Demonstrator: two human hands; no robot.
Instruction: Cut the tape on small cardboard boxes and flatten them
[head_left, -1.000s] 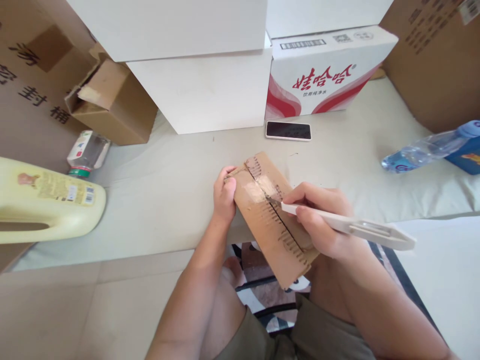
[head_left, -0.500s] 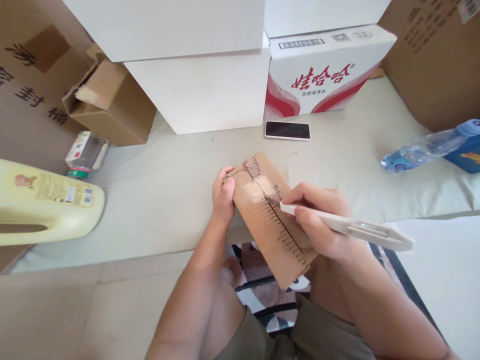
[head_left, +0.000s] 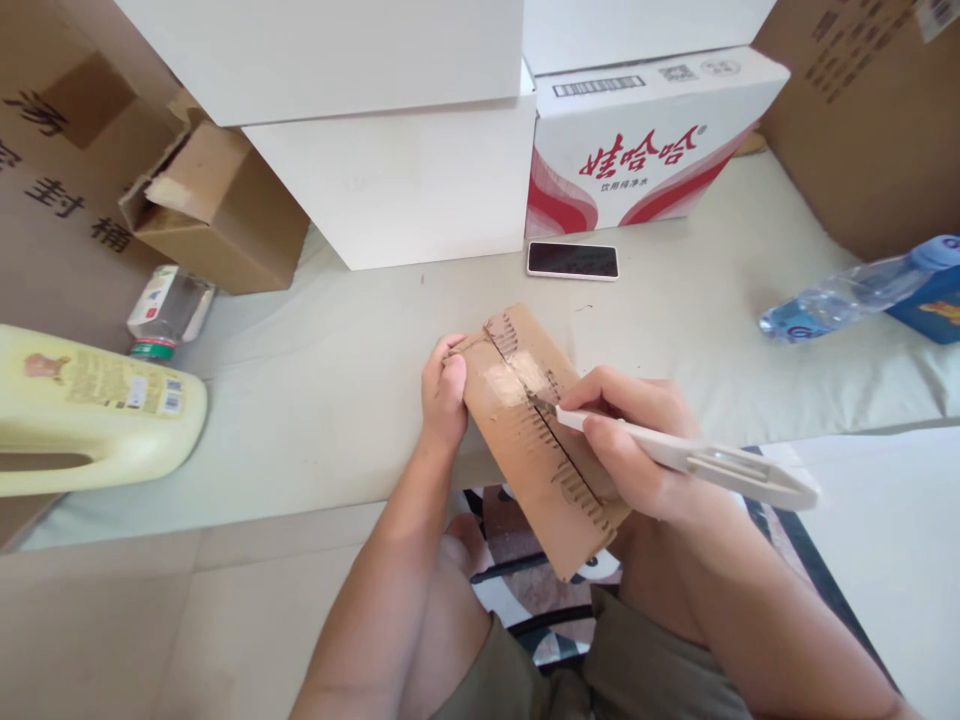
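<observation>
A small brown cardboard box [head_left: 517, 440] is tilted at the front edge of the cloth-covered surface, above my lap. Its upper face has a long seam with torn, ridged patches and a shiny strip of tape [head_left: 508, 382] across it. My left hand [head_left: 445, 392] is closed around the box's far left corner, thumb on top. In my right hand [head_left: 637, 435] is a white utility knife [head_left: 697, 455], held like a pen. The blade tip touches the seam at the tape's near edge. My right fingers are wrapped about the handle.
Behind stand white cartons [head_left: 390, 190] and a red-and-white carton [head_left: 645, 150]; a phone [head_left: 573, 260] lies before them. At left are an open cardboard box [head_left: 225, 220], a clear bottle [head_left: 169, 305] and a yellow jug [head_left: 97, 420]. A water bottle [head_left: 847, 295] lies right.
The rear end of the utility knife has dipped slightly, while its blade stays at nearly the same spot on the seam. The box and my left hand have barely moved.
</observation>
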